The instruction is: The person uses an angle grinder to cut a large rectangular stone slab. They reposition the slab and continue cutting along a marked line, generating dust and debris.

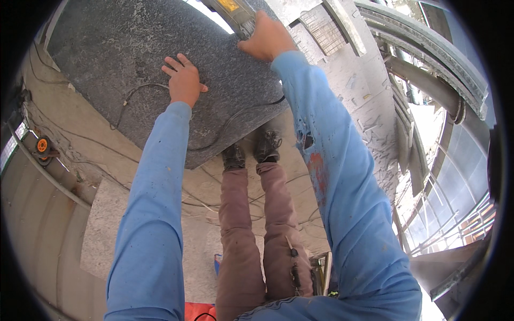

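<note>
Here the dark granite slab is the landmark. Off its left edge an orange-wheeled tool lies unused on the dusty floor. On the slab's middle the left hand presses flat, fingers spread. At its far right edge the right hand is clenched round a power tool. No finished cut shows, so the work seems early.

Only one label is visible: a small yellow patch with dark marks on the grey body of the power tool, at the top edge of the view, just left of the right hand.
</note>
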`<state>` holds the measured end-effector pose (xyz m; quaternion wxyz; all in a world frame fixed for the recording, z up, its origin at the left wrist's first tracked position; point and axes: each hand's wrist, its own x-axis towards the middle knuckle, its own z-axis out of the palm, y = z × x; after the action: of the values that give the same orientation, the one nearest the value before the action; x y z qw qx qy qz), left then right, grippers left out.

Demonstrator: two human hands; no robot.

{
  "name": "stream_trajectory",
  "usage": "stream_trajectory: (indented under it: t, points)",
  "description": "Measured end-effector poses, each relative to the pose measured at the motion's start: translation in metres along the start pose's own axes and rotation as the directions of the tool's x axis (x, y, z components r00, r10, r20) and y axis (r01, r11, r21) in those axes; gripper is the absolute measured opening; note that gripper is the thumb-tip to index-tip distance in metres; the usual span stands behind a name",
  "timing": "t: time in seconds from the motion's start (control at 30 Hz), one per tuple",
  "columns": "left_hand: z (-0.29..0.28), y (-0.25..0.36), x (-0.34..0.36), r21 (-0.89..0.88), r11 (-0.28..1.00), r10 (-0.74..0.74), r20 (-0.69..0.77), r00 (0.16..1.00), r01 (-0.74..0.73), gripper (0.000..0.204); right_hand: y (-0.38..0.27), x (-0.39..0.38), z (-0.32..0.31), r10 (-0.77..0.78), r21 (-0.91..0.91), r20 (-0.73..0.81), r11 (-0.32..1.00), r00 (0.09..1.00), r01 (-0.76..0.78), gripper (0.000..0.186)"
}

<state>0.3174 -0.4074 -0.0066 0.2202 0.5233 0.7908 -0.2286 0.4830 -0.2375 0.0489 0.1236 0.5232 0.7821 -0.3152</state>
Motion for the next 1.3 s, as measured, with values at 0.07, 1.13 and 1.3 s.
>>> stream_trajectory:
  t: [0.07,1.13,1.3]
  points:
    - [-0.003,0.001,-0.002,-0.016,1.0,-0.007,0.001,1.0,0.007,0.122,0.005,-0.011,0.001,-0.017,0.03,-0.017,0.999,1.0,0.017,0.069]
    - [-0.005,0.002,-0.001,-0.007,1.0,-0.002,0.022,1.0,0.002,0.121,0.014,-0.035,0.002,0.084,0.095,0.031,0.992,0.996,-0.086,0.061]
    - [0.0,0.001,0.0,-0.003,1.0,-0.01,0.011,1.0,0.01,0.122,0.011,-0.029,0.002,0.079,0.096,0.019,0.992,0.997,-0.08,0.06]
